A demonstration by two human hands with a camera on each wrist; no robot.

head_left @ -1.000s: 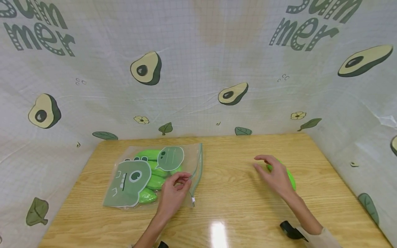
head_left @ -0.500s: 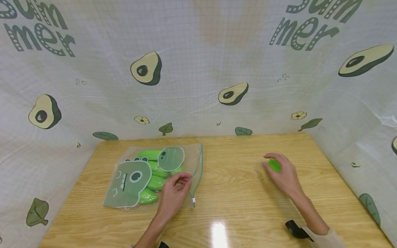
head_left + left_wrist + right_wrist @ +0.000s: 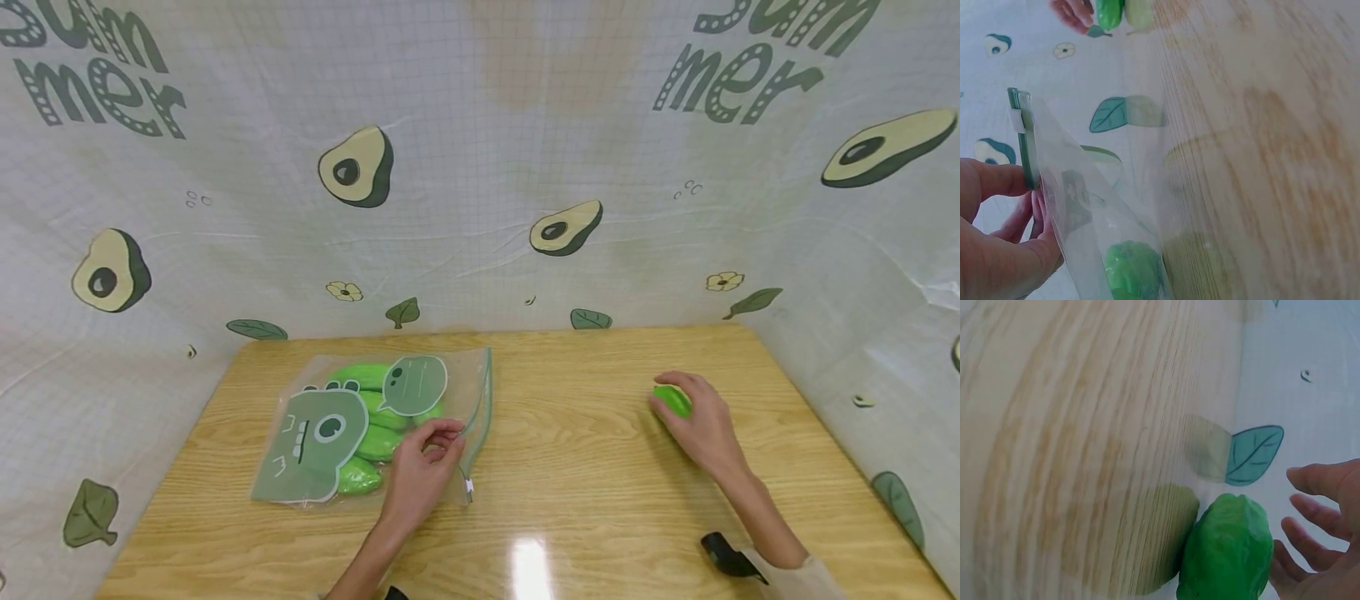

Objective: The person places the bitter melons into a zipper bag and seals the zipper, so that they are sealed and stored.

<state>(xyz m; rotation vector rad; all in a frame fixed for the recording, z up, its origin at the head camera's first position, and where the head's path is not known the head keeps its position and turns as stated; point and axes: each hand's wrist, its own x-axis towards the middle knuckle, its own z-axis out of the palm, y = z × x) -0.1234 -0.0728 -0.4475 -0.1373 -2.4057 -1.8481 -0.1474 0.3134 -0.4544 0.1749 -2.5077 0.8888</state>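
My left hand [image 3: 422, 468] pinches the green zip edge of a clear zip bag [image 3: 306, 454] printed with a green monster. Inside the bag lie several bright green, elongated vegetables [image 3: 378, 442]. In the left wrist view, thumb and finger hold the zip strip [image 3: 1027, 156], and the bag's mouth stands partly apart. To the right, my right hand [image 3: 705, 429] arches over one more green, ridged vegetable [image 3: 672, 401] on the table. The right wrist view shows its fingers [image 3: 1316, 480] loosely bent above the vegetable, not closed round it; the palm hides part of it in the head view.
A wood-grain table [image 3: 555, 400] carries everything. A pale cloth [image 3: 457, 167] with avocado prints rises behind it and along both sides. The bag's white slider [image 3: 468, 485] sits at the zip's near end. A bright reflection [image 3: 529, 567] lies at the front.
My right hand has moved to the right over the loose green vegetable, which now shows between thumb and fingers. The left hand and the bag have stayed in place.
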